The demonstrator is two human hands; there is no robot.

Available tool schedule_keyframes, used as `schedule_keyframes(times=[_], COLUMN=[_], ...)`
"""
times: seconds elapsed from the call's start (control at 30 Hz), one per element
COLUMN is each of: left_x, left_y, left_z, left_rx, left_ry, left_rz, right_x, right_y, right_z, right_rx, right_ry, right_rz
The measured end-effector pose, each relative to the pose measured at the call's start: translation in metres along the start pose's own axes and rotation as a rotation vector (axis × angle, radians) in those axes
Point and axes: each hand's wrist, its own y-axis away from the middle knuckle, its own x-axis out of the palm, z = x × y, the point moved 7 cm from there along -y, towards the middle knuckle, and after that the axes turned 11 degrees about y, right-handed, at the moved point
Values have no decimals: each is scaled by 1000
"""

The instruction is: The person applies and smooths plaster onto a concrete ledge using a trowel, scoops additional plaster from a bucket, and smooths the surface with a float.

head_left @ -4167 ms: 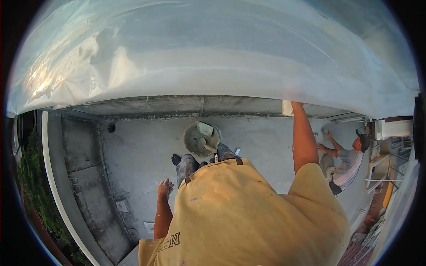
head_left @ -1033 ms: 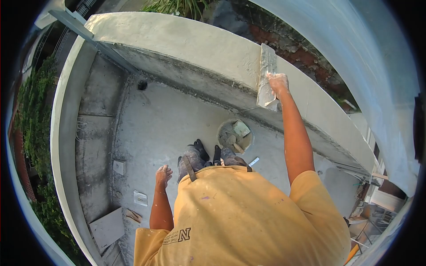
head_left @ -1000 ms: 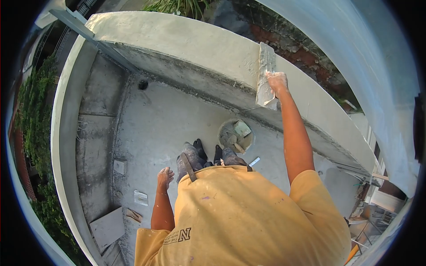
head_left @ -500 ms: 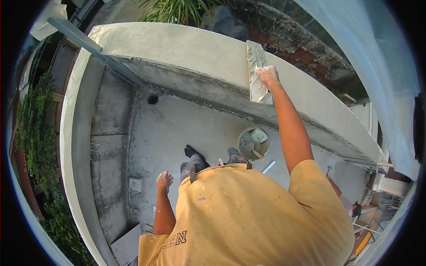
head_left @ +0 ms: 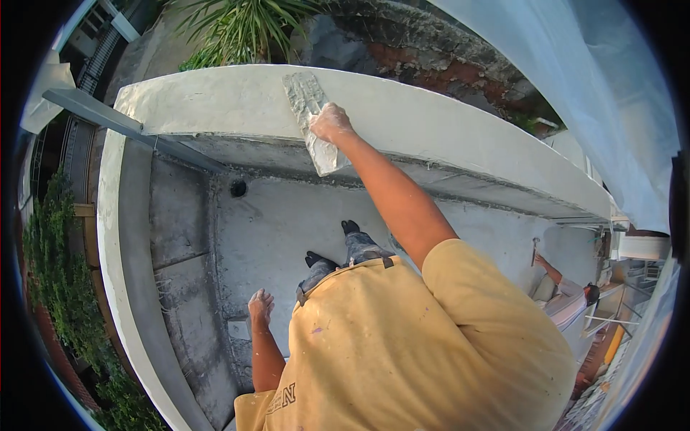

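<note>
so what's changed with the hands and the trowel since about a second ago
The right hand has moved the trowel leftward along the wall top, closer to the grey beam. Nothing was visibly picked up or let go: the right hand still grips the trowel, and the left hand still hangs empty at the person's side.

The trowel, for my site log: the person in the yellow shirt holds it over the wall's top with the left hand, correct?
Not the left hand: the head view shows the right hand holding the trowel over the wall's top.
</note>
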Motion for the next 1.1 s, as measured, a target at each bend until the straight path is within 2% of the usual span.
schedule_keyframes(times=[0.1, 0.13, 0.2, 0.27, 0.3, 0.33, 0.4, 0.43, 0.5, 0.57, 0.67, 0.73, 0.83, 0.97, 1.03, 1.1], left_x=[41, 56, 78, 83, 82, 80, 66, 57, 54, 61, 76, 106, 162, 221, 237, 236], left_y=[-1, 2, 8, 1, 3, 4, -9, -20, -29, -35, -39, -35, -32, -14, -15, -10], left_z=[-2, -10, -23, -30, -32, -33, -22, -12, -9, -12, -17, -43, -88, -117, -119, -117], left_rx=[-47, -7, 69, 98, 80, 61, 20, -16, -61, -82, -113, -28, 100, 157, 171, 191], left_ry=[-53, -93, -153, -145, -103, -60, -44, -25, -41, -112, -221, -235, -218, -283, -310, -288], left_rz=[40, 94, 194, 197, 169, 139, 98, 79, 54, 47, 40, 77, 199, 265, 317, 304], right_x=[8, 4, -33, -67, -105, -127, -147, -166, -204, -221, -218, -207, -180, -147, -154, -174], right_y=[26, 34, 54, 52, 71, 74, 59, 63, 94, 117, 121, 111, 90, 85, 99, 113], right_z=[33, 33, -3, -82, -119, -166, -316, -380, -457, -493, -504, -486, -426, -348, -343, -371], right_rx=[-145, -210, -194, -116, 68, 84, 323, 417, 580, 677, 686, 632, 476, 235, 195, 238], right_ry=[-11, -21, -152, -373, -394, -367, -583, -594, -390, -256, -182, -148, -82, 15, 5, -36], right_rz=[184, 213, 225, 110, 171, 148, -35, -146, -285, -320, -316, -290, -216, -65, -46, -115])
